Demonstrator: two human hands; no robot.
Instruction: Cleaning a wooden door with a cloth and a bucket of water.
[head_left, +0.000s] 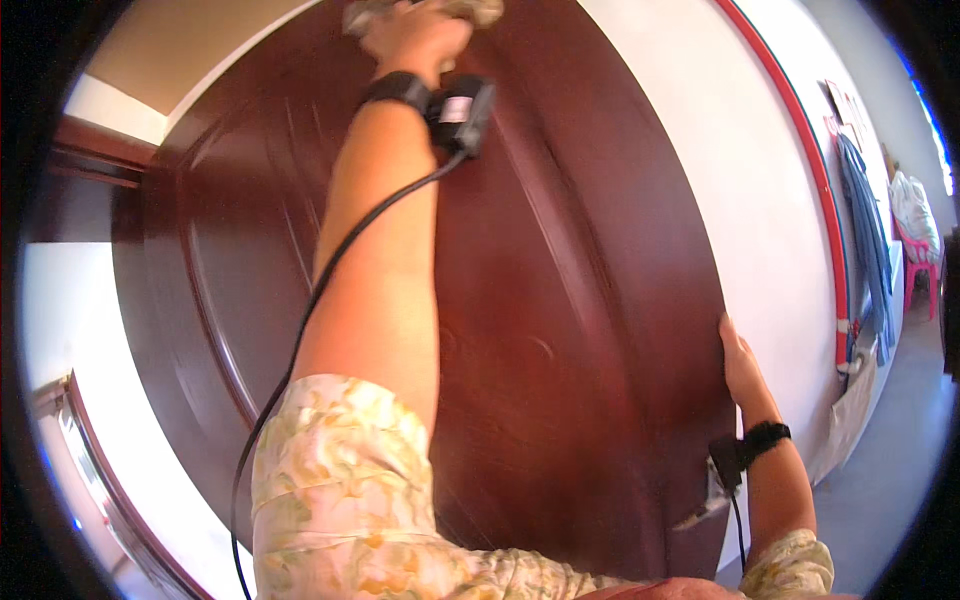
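A dark red-brown panelled wooden door (525, 300) fills most of the view in front of me. My left hand (416, 37) reaches up to its upper part and presses a crumpled greyish-beige cloth (480, 10) against the surface; the picture's top rim cuts off part of the cloth. Lower down, my right hand (742, 367) grips the door's free edge, with some fingers hidden. Below that hand, a metal door handle (701, 514) shows, blurred. Each wrist bears a black strap with a small device, the left one (461, 112) trailing a black cable (360, 225).
A white wall (675, 112) with a red pipe (814, 157) runs along the right. Blue clothing (866, 240) hangs there. Farther back, a pink plastic chair (919, 274) holds a white sack (915, 214). A framed opening (97, 465) lies at lower left.
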